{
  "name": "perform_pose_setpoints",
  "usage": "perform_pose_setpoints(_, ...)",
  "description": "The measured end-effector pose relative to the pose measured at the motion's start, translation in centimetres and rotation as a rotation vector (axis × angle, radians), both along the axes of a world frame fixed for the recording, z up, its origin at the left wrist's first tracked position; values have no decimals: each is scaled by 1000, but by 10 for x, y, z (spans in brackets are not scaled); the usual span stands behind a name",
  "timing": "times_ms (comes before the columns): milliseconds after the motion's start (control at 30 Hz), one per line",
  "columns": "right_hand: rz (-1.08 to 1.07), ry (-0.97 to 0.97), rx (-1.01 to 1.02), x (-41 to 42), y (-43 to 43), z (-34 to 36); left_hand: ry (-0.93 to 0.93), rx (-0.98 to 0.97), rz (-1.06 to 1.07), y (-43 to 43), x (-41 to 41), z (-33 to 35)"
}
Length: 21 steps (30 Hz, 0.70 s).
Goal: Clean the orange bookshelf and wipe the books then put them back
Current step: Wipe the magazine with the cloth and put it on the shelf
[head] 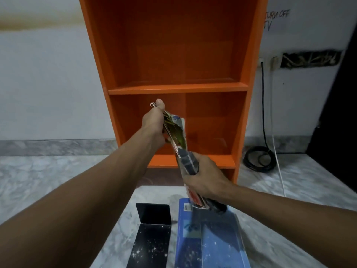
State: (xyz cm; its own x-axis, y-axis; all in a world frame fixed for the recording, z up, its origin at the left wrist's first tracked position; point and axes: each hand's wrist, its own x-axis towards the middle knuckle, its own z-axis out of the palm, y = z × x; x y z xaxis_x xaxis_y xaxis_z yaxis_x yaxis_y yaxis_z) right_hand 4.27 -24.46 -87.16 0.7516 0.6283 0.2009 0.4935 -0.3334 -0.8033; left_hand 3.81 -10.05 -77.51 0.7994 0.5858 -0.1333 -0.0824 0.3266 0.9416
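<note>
— Fingers (159, 103) of the left hand (152, 122): position?
— Curled round the upper end of the thin book (174, 130); the right hand (204, 178) grips its lower end and a dark cloth (188, 161), held before the orange bookshelf (177, 88). Blue book (208, 238), black bookend (152, 229): on floor (58, 180) below.

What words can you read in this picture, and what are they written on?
"TURN OFF" above "TV": paper sign on the wall, blurred, so the first letters are unsure.
Cover of the held book: print too blurred to read.
The white label on the blue book: too small to read.
</note>
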Motion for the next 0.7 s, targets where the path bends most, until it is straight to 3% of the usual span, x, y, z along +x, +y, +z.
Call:
perform_pose_setpoints(200,-15,358,215,13,-32,36,67,1,-17,30,-10,-33)
perform_pose_setpoints(333,-44,617,284,23,-41,39,104,-28,-232,52,-24,-57)
perform_pose_setpoints(700,-91,601,379,44,-56,8,-66,156,-260,67,-27,-38)
